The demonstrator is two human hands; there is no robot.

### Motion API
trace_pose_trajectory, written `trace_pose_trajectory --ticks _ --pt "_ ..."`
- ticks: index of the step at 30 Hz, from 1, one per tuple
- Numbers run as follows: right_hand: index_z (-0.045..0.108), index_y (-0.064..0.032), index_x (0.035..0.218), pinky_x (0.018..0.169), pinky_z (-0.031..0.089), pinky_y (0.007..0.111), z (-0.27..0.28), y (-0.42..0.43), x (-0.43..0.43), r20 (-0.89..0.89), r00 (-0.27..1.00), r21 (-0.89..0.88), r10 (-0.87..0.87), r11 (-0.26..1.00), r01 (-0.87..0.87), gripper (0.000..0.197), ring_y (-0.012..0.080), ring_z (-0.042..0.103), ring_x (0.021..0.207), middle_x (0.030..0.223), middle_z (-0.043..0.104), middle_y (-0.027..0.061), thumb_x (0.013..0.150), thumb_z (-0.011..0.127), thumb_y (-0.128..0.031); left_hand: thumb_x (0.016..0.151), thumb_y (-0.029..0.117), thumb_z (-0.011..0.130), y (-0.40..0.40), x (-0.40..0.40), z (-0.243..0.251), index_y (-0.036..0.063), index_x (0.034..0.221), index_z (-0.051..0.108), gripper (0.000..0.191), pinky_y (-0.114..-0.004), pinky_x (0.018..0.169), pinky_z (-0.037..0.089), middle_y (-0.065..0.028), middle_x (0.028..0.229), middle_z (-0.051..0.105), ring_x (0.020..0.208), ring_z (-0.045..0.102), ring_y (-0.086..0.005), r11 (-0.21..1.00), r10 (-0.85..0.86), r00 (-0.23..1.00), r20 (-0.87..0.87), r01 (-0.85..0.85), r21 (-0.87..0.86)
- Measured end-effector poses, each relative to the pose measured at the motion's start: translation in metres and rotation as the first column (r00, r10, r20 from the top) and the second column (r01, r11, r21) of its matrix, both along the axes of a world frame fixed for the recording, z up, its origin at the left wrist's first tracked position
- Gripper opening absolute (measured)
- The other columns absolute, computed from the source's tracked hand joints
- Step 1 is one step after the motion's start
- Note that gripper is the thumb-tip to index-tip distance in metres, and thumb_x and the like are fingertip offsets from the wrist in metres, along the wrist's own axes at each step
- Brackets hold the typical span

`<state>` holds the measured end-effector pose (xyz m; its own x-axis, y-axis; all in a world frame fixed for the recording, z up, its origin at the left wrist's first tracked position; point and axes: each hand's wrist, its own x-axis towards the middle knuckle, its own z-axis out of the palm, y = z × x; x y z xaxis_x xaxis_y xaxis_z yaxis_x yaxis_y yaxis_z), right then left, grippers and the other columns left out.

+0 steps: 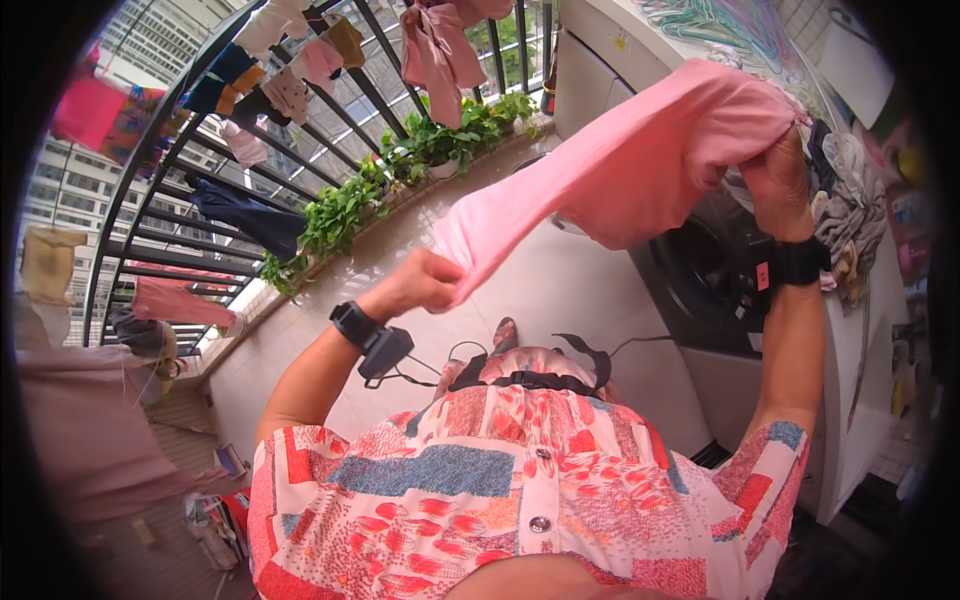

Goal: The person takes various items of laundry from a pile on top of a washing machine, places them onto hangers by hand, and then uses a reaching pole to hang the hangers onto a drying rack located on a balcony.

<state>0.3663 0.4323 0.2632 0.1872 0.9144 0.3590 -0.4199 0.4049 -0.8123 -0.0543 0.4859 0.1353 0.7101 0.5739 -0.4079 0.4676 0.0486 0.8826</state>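
A pink cloth garment (pixel 600 165) hangs stretched in the air between my two hands. My left hand (pixel 416 283) pinches its lower end, with the fingers closed on the fabric. At the upper right, my right hand (pixel 780 184) grips the other end near the counter. The cloth sags between them, and its exact kind cannot be made out. Just below my right hand is a dark front-loading washing machine (pixel 701 262). A pile of crumpled laundry (pixel 851 210) lies on the counter beside my right wrist.
Tangled plastic hangers (pixel 727 30) lie on the white counter (pixel 855 360) at right. Leafy potted plants (pixel 345 214) line the black balcony railing (pixel 247 176) at left. Small clothes (pixel 289 90) and a pink garment (pixel 442 56) hang there. Cables cross near my feet on the tiled floor (pixel 600 300).
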Motion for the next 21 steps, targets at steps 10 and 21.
trace_pose_trajectory --ticks 10,21 --pt "0.053 0.0002 0.107 0.081 0.047 0.030 0.029 -0.057 -0.001 0.356 0.865 0.127 -0.355 0.935 0.331 0.027 0.0158 0.057 0.092 0.103 0.059 0.0065 0.085 0.056 -0.014 0.078 0.016 0.057 0.056 0.075 -0.033 -0.0025 0.106 0.061 0.034 -0.030 0.065 0.049 -0.0142 0.101 0.064 0.072 0.059 -0.0146 0.778 0.244 0.945 0.218 -0.325 0.538" --pt "0.054 -0.0005 0.103 0.079 0.048 0.030 -0.020 -0.320 0.039 0.632 0.307 -0.089 -0.712 0.327 0.941 0.022 0.0156 0.057 0.089 0.099 0.059 0.0055 0.084 0.055 -0.012 0.069 -0.001 0.052 0.026 0.210 -0.075 0.0043 0.132 0.043 0.064 -0.030 0.100 0.031 -0.0093 0.137 0.041 0.128 0.033 -0.0185 0.985 -0.096 0.846 0.524 0.157 -0.073"
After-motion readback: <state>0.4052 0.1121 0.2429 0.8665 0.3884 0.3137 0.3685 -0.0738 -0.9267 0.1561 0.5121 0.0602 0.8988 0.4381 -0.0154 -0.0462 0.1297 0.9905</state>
